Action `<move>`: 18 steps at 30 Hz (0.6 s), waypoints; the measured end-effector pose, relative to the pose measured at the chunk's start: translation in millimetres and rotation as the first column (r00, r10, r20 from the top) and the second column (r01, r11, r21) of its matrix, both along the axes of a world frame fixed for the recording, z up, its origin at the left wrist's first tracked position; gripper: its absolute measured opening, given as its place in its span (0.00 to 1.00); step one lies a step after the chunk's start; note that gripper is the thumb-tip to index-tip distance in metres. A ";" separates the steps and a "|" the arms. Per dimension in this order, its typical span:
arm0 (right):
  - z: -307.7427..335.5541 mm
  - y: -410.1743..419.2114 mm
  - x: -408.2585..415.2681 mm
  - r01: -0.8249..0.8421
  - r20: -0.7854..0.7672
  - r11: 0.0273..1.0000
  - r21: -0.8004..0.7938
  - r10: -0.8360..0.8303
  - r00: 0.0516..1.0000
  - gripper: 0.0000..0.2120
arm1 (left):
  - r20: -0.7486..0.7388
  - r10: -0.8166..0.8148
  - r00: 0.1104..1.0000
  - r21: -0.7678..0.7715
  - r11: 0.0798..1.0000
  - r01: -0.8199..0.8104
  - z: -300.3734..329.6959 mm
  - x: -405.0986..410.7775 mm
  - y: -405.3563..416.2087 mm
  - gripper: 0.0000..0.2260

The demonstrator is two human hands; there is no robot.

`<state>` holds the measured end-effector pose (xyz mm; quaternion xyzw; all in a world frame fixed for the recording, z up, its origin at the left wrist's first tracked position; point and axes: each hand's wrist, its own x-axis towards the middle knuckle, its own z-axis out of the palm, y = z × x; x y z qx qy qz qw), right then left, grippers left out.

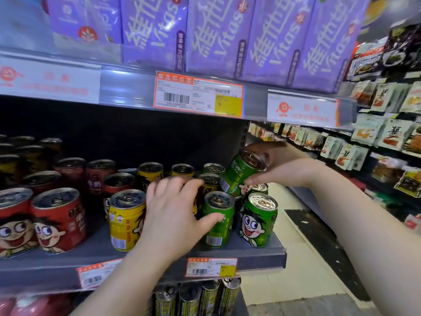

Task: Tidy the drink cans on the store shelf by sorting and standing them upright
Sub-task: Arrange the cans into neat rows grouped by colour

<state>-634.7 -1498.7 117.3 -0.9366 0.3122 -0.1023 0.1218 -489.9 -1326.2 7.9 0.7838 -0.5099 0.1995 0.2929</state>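
Observation:
My right hand (280,167) grips a green can (239,174), held tilted in the air above the green cans at the shelf's right end. My left hand (175,215) is wrapped around a can that it mostly hides, its thumb touching an upright green can (217,221). Another green can (258,221) stands at the front right corner. A yellow can (125,222) stands left of my left hand, with more yellow cans (150,171) behind. Red cans (58,218) stand upright on the left.
The grey shelf (257,254) ends just right of the green cans; beyond it is an aisle floor and racks of snack packets (391,133). Purple drink cartons (216,35) fill the shelf above. Dark cans (189,297) stand on the shelf below.

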 end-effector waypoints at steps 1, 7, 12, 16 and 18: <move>-2.1 0.1 -1.0 0.018 0.003 1.000 -0.015 -0.018 1.000 0.43 | -0.033 0.000 0.999 0.032 0.999 0.001 7.5 1.0 -2.0 0.37; -9.2 3.9 -3.8 0.015 0.108 1.000 0.008 -0.016 0.994 0.38 | 0.136 -0.088 0.987 0.164 0.984 0.065 2.7 -5.3 -8.4 0.34; -3.7 9.3 -2.8 -0.002 0.078 0.996 0.084 -0.005 0.997 0.36 | 0.070 -0.120 0.990 0.188 0.976 0.105 6.7 0.1 -4.0 0.30; -2.1 12.6 -1.5 0.009 0.070 0.998 0.062 -0.013 0.997 0.40 | -0.020 -0.184 0.983 0.175 0.967 0.184 9.1 9.4 5.2 0.29; -1.6 13.3 -1.9 0.010 0.053 0.999 0.036 -0.012 0.998 0.40 | -0.043 -0.201 0.979 0.171 0.964 0.205 9.5 16.0 9.3 0.29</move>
